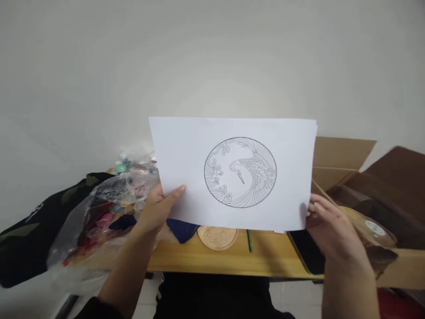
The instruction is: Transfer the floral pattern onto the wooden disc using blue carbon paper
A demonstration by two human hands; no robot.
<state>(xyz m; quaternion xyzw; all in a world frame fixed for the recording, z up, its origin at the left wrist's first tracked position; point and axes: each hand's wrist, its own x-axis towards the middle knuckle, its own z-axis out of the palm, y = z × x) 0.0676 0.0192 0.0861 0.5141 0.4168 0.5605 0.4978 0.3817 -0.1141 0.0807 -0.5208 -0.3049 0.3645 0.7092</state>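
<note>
Both hands hold up a small stack of white paper sheets [186,150] above the table. On the top sheet is a printed line drawing of a crane with waves inside a circle. My left hand [159,206] grips the lower left edge, thumb on the front and fingers behind. At the lower right edge, my right hand [327,217] is closed on the paper, with part of its fingers hidden behind it. Below the sheets lie a round wooden disc [217,239] with a drawing on it and a green pencil [249,241], both partly covered.
A clear plastic bag [109,212] of colourful items stands at the left beside a dark camouflage cloth [49,221]. A dark blue cloth [182,229] and a phone [307,252] lie on the wooden table [212,262]. Cardboard boxes [341,153] and a roll of tape [375,228] are at the right.
</note>
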